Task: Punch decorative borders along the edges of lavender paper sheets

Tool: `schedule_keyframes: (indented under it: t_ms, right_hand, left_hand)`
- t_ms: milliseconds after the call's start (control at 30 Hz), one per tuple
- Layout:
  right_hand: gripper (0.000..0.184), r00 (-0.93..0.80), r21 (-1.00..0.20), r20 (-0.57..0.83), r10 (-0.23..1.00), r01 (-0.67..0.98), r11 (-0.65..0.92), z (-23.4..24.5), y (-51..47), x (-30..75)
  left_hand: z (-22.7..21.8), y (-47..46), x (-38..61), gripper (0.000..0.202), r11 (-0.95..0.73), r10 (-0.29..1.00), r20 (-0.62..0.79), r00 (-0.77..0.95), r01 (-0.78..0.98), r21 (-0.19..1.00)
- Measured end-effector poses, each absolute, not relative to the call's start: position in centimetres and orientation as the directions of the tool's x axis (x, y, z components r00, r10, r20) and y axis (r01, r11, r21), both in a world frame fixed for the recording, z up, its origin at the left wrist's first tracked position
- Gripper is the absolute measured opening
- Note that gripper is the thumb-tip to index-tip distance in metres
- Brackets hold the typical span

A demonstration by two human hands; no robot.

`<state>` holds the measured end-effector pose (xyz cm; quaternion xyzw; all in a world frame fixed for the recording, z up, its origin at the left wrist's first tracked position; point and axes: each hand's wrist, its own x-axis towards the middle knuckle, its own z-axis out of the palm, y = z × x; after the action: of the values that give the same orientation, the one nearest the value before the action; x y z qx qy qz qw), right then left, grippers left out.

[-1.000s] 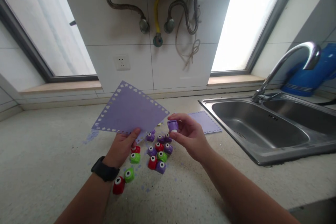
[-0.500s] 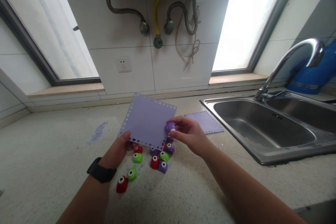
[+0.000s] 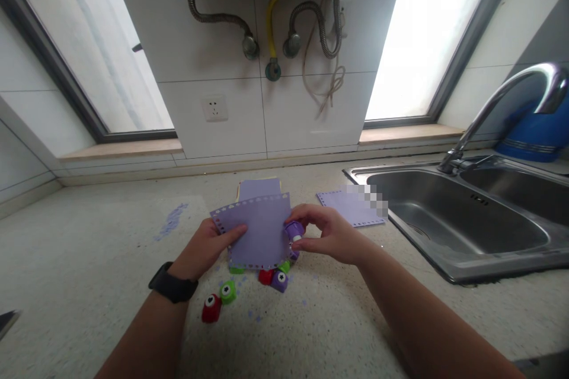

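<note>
My left hand (image 3: pixel 212 247) grips a sheet of purple paper (image 3: pixel 260 231) by its left edge, thumb on top. Small shapes are punched along the sheet's borders. Between the fingers and thumb of my right hand (image 3: pixel 326 232) is a purple craft punch (image 3: pixel 294 231), at the sheet's right edge. Under and in front of the paper lie more punches: a purple one (image 3: pixel 280 279), a red one (image 3: pixel 265 276), and a green one (image 3: pixel 228 292) beside another red one (image 3: pixel 211 308). Some are partly hidden by the sheet.
Another punched purple sheet (image 3: pixel 351 208) lies by the steel sink (image 3: pixel 457 207). Behind the held sheet is a stack of purple paper (image 3: pixel 260 187). Purple paper bits (image 3: pixel 172 220) are scattered on the counter (image 3: pixel 133 284). A faucet (image 3: pixel 502 106) rises over the sink.
The paper has turned and come down nearer to me, uncovering the stack behind it. My left hand has shifted from its lower corner to its left edge. The right hand still holds the punch.
</note>
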<state>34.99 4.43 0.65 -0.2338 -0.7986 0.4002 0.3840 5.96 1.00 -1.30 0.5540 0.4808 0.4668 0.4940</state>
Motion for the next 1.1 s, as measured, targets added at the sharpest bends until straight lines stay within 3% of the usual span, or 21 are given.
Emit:
schedule_keyframes:
  t_ms: [200,400,633,1100]
  right_hand:
    - [0.037,-0.389,-0.874,0.484,0.784,-0.172,0.454,0.6,4.9,35.1]
    - [0.044,-0.212,-0.806,0.588,0.78,-0.233,0.544,1.0,4.7,34.8]
    - [0.048,-0.242,-0.724,0.69,0.682,-0.225,0.652,1.1,3.9,34.5]
    - [0.054,-0.26,-0.647,0.758,0.598,-0.187,0.739,1.1,3.2,34.3]
  left_hand:
    - [-0.8,1.0,6.1,0.036,-0.134,0.991,0.137,-0.007,0.168,0.977]
    - [-1.4,1.0,5.3,0.028,-0.264,0.956,0.294,-0.025,0.371,0.89]
    - [-0.9,0.7,4.8,0.019,-0.454,0.868,0.494,0.049,0.478,0.752]
    - [-1.6,0.5,4.3,0.02,-0.462,0.849,0.527,0.039,0.537,0.706]
